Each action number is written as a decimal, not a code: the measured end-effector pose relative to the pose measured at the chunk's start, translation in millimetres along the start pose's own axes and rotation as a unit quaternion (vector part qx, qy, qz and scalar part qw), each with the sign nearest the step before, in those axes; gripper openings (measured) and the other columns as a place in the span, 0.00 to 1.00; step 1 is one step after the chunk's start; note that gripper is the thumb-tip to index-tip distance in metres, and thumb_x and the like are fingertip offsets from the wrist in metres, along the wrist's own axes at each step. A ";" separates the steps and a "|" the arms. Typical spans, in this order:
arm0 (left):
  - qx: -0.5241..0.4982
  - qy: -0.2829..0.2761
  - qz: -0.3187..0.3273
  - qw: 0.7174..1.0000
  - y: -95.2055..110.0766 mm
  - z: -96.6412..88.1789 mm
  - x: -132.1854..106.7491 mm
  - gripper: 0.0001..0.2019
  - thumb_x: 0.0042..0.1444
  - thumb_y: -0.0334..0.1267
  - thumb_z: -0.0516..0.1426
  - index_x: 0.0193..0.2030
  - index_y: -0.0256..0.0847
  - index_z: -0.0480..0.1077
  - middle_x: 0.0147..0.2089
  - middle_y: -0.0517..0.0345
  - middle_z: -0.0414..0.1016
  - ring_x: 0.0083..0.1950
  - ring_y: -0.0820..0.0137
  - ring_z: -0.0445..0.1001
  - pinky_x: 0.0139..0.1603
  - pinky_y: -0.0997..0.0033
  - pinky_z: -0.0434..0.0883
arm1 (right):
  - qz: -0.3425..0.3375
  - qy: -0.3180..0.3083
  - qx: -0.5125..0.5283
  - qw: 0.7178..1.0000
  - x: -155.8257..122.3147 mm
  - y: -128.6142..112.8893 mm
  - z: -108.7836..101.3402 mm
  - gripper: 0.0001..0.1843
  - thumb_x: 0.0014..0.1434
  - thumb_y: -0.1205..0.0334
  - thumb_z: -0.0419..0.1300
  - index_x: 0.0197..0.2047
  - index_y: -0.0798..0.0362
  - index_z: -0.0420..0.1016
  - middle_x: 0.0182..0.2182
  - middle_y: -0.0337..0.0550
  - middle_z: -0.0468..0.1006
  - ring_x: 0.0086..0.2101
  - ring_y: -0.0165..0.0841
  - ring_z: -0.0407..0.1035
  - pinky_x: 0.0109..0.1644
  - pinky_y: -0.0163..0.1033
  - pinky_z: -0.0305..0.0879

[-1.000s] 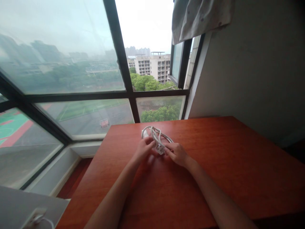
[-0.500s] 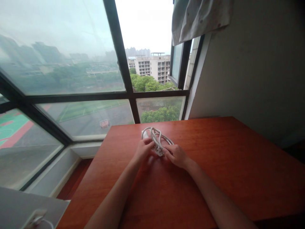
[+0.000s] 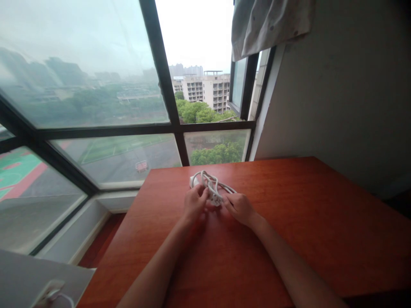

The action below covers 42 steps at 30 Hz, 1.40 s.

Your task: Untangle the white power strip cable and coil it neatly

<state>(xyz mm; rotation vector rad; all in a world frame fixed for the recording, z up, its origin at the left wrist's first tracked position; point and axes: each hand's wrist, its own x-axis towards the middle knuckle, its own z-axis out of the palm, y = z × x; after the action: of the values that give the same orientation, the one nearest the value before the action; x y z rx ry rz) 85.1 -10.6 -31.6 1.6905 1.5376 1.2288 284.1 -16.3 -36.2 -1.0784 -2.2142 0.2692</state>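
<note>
A white power strip (image 3: 214,198) lies near the far edge of the reddish-brown wooden table, with sockets showing on its near end. Its white cord (image 3: 210,179) is looped over and around it. My left hand (image 3: 195,202) is closed at the strip's left side, thumb and forefinger by the cord; its other fingers are partly hidden. On the right, my right hand (image 3: 240,208) is closed around the cord where the loops reach the strip's near end. The strip's middle is covered by cord and fingers.
The wooden table (image 3: 305,231) reaches up to dark-framed windows (image 3: 128,131), one pane standing open. A grey curtain (image 3: 266,28) hangs at upper right beside a plain wall (image 3: 334,94). At lower left is a white panel with a plugged-in socket (image 3: 53,291).
My left hand has shifted slightly down and to the left, its thumb lifting a little. The right hand has moved slightly right, and the strip's near end sits a little higher.
</note>
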 end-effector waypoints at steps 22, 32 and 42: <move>-0.158 -0.040 -0.050 0.985 3.3 12.8 -5.9 0.14 0.50 0.44 0.62 0.39 0.36 0.76 0.36 0.51 0.80 0.36 0.66 0.77 0.36 0.72 0.72 | 0.010 0.084 0.048 0.995 3.7 -12.4 -5.5 0.22 0.59 0.61 0.58 0.57 0.51 0.68 0.48 0.50 0.75 0.49 0.42 0.66 0.54 0.47 0.63; -0.180 -0.046 -0.048 0.981 11.5 17.7 -6.9 0.14 0.53 0.44 0.61 0.40 0.36 0.76 0.34 0.53 0.79 0.34 0.66 0.77 0.35 0.72 0.72 | 0.048 0.123 0.087 0.987 2.7 -15.5 4.1 0.27 0.53 0.73 0.57 0.57 0.48 0.68 0.43 0.45 0.77 0.45 0.39 0.71 0.51 0.43 0.68; -0.196 -0.105 -0.028 0.975 14.4 18.5 -7.6 0.14 0.52 0.43 0.61 0.42 0.36 0.75 0.38 0.50 0.80 0.40 0.63 0.78 0.38 0.70 0.74 | 0.044 0.101 0.075 0.991 2.0 -12.7 6.1 0.28 0.55 0.65 0.61 0.59 0.48 0.66 0.42 0.47 0.76 0.41 0.40 0.71 0.48 0.45 0.68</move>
<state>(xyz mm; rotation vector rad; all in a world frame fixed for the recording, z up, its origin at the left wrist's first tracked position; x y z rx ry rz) 108.7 -17.5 -29.4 1.4548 1.1216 1.1886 271.4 -22.3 -34.3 -1.0727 -1.9384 0.3439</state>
